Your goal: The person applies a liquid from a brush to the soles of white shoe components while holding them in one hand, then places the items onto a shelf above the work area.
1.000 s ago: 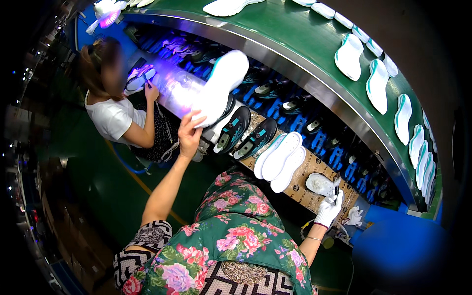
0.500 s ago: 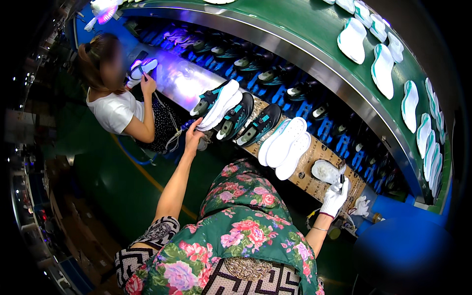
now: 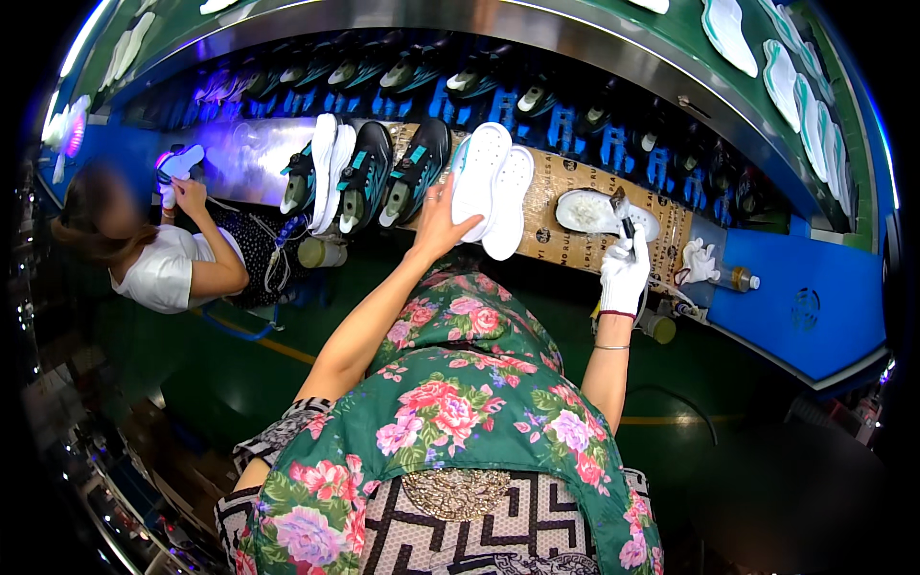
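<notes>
My bare left hand [image 3: 441, 222] grips the near left edge of a white shoe sole [image 3: 482, 177], thumb laid across it. Another white sole [image 3: 515, 203] lies overlapped on its right, and a teal edge shows behind. My gloved right hand [image 3: 626, 268] is closed around a brush [image 3: 624, 217] with a dark handle. The brush's tip is over a whitish, oval, dish-like thing [image 3: 582, 212] on the bench; whether it touches is hard to tell. Left of my left hand stand black and teal shoe uppers [image 3: 418, 171], and two white soles [image 3: 333, 172] lean against one.
Brown paper covers my part of the bench [image 3: 556, 172]. Behind it runs a rack of black uppers on blue holders [image 3: 505, 107], below a green conveyor [image 3: 613, 29] carrying soles. A white glove [image 3: 698, 260] and a bottle [image 3: 740, 279] lie right. A co-worker [image 3: 182, 259] sits left.
My left hand has left the soles beside the uppers and moved right to the soles on the paper. My right hand holds the brush in both frames. The view has turned.
</notes>
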`<state>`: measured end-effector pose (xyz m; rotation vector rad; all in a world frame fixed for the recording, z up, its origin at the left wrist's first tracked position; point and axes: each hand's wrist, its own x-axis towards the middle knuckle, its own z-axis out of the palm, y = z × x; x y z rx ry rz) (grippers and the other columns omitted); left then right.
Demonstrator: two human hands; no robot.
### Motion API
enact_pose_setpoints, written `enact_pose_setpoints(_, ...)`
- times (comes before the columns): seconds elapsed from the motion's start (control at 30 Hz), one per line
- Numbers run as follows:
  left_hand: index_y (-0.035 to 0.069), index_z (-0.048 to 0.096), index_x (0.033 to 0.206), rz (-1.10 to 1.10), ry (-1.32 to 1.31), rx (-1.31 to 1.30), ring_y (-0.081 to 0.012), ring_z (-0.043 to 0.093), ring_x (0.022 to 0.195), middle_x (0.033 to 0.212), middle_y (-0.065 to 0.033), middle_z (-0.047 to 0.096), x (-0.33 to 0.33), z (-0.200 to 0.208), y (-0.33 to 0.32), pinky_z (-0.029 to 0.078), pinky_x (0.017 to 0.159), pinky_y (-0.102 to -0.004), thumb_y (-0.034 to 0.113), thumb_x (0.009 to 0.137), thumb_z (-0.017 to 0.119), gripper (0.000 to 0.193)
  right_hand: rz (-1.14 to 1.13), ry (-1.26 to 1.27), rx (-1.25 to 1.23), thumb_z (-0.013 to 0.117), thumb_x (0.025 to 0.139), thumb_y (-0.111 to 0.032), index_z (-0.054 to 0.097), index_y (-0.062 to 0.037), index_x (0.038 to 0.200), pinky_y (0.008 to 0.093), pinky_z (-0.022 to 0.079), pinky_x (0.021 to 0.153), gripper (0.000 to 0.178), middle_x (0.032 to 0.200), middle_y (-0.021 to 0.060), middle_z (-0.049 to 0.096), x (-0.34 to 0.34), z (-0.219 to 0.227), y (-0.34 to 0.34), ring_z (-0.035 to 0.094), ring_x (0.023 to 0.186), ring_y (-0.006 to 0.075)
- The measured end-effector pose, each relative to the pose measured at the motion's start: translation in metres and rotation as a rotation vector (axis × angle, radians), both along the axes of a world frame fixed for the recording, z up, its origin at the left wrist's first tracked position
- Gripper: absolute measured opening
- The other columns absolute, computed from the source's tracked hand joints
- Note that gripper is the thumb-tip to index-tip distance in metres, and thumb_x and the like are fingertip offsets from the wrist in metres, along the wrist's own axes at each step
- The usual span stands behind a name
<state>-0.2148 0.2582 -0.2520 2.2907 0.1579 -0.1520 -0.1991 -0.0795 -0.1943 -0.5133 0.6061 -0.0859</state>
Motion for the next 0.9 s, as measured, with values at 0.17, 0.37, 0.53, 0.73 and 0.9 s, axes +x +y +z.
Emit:
enact_pose_setpoints(0.17,0.015,0.002,0.155,-0.021,0.115,0.207,-0.046,0.041,0.118,0.127,-0.0273,0.041,0.027,-0.009,-0.02,0.036,0.098,-0.0547,0.038,0.059,0.089,0.131,-0.022,0.024,0.003,0.06,0.096,-0.02,0.059,0.0031,0.106,0.0153,0.041,0.044,0.025,0.074,0.0035,0.06,0.0,0.007,0.011,0.049,0.052,0.0035)
enact_pose_setpoints(0.37,0.015,0.025,0.151,0.16,0.03,-0.116,-0.0426,0.047,0.111,0.117,-0.0213,0.047,0.029,-0.021,0.014,0.039,0.095,-0.0495,0.018,0.069,0.081,0.099,0.046,-0.039,0.034,0.058,0.097,-0.018,0.057,0.0004,0.111,0.0155,0.043,0.045,0.023,0.089,0.0072,0.063,-0.002,-0.006,0.007,0.053,0.057,0.0036)
enact_pose_setpoints(0.53,0.002,0.034,0.144,-0.013,-0.023,0.212,-0.0374,0.04,0.12,0.12,-0.0201,0.048,0.017,-0.022,-0.005,0.037,0.099,-0.0476,0.04,0.069,0.082,0.096,0.01,0.054,-0.006,0.056,0.098,-0.018,0.057,-0.0003,0.109,0.0163,0.044,0.047,0.021,0.09,0.0082,0.064,0.003,-0.009,0.015,0.053,0.058,0.004)
enact_pose_setpoints(0.73,0.004,0.03,0.143,0.165,0.119,0.161,-0.036,0.043,0.119,0.119,-0.018,0.052,0.027,-0.018,-0.033,0.034,0.103,-0.0475,0.033,0.065,0.086,0.101,-0.019,0.047,0.006,0.056,0.098,-0.018,0.058,-0.0011,0.107,0.0168,0.044,0.046,0.019,0.085,0.0065,0.065,0.005,-0.01,0.011,0.055,0.057,0.0044)
enact_pose_setpoints(0.9,0.0,0.061,0.106,0.281,0.086,-0.477,-0.0259,0.059,0.098,0.102,-0.0144,0.061,0.026,-0.049,-0.015,0.045,0.086,-0.0369,0.02,0.072,0.081,0.044,0.028,0.008,-0.003,0.056,0.098,-0.017,0.058,-0.0015,0.108,0.0168,0.045,0.046,0.019,0.088,0.007,0.066,0.008,-0.002,0.015,0.056,0.057,0.0048)
